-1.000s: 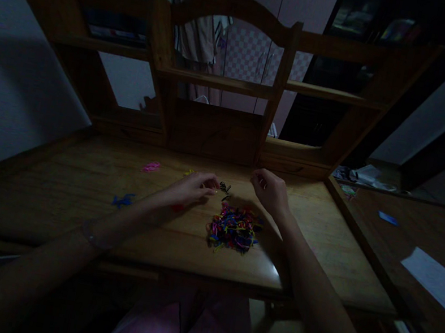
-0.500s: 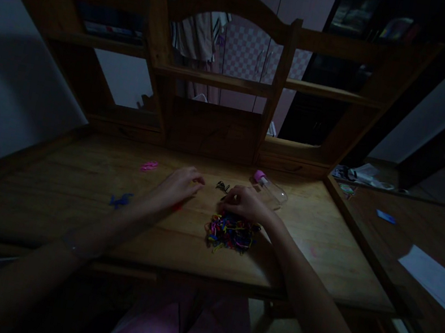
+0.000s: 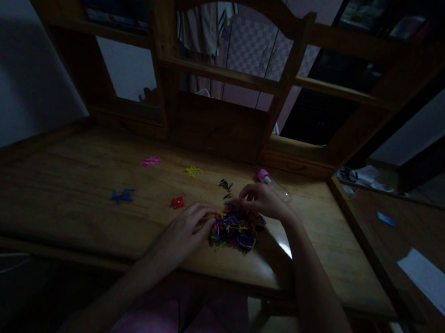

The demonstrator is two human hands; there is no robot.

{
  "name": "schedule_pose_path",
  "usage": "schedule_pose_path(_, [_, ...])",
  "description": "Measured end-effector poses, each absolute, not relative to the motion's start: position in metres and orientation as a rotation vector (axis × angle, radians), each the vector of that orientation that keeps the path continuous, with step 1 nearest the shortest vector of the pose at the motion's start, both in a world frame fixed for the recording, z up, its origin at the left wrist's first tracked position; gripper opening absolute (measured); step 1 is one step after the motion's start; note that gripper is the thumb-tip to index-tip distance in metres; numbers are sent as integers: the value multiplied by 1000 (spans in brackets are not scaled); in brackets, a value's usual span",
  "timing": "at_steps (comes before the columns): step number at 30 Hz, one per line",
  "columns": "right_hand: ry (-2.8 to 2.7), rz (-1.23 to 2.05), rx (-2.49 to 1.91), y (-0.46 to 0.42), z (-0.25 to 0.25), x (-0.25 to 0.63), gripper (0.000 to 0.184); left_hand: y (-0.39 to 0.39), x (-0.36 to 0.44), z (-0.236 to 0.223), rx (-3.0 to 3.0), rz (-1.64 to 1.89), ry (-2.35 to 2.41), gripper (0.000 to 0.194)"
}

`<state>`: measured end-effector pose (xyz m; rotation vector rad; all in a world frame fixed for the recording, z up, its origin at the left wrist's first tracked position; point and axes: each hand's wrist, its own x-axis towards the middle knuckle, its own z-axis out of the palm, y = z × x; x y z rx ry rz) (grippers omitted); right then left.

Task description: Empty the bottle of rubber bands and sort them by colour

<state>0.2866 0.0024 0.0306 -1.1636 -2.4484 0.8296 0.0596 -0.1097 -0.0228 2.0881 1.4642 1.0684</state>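
Note:
A tangled pile of multicoloured small elastic bands (image 3: 236, 233) lies on the wooden desk. My left hand (image 3: 191, 225) rests at the pile's left edge, fingers bent together and touching it; whatever is between the tips is too small to make out. At the pile's far edge, my right hand (image 3: 262, 201) has its fingers closed in a pinch, their contents hidden. Sorted by colour around them are black bands (image 3: 225, 185), yellow bands (image 3: 193, 171), red bands (image 3: 177, 202), pink bands (image 3: 151, 161) and blue bands (image 3: 122, 196).
A clear bottle with a pink cap (image 3: 263, 175) lies behind my right hand. The wooden shelf unit (image 3: 225, 75) rises along the desk's far side. To the right, a lower surface holds white paper (image 3: 436, 287) and a blue card (image 3: 386, 219).
My left hand has moved right and nearer from the yellow bands to the pile, uncovering the yellow and red groups. My right hand has shifted slightly right; a black band now lies apart near the black group.

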Motion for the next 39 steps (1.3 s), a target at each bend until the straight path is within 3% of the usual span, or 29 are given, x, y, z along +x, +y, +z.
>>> schedule_pose_path(7, [-2227, 1080, -1080, 17, 26, 314, 16, -119, 69, -34, 1961, 1159, 1548, 21])
schedule_pose_path(15, [-2464, 504, -1356, 15, 28, 321, 14, -120, 67, -35, 1935, 1188, 1608, 22])
schedule_pose_path(23, [-2602, 504, -1423, 11, 20, 307, 15, -122, 67, -31, 1939, 1161, 1594, 22])
schedule_pose_path(29, [-2649, 364, -1418, 14, 15, 304, 6, -121, 67, -31, 1940, 1158, 1587, 21])
schedule_pose_path(35, [-2529, 357, -1425, 11, 24, 307, 21, -122, 67, -30, 1939, 1163, 1580, 20])
schedule_pose_path(39, [-2509, 426, -1374, 13, 28, 300, 22, -123, 67, -28, 1930, 1158, 1584, 20])
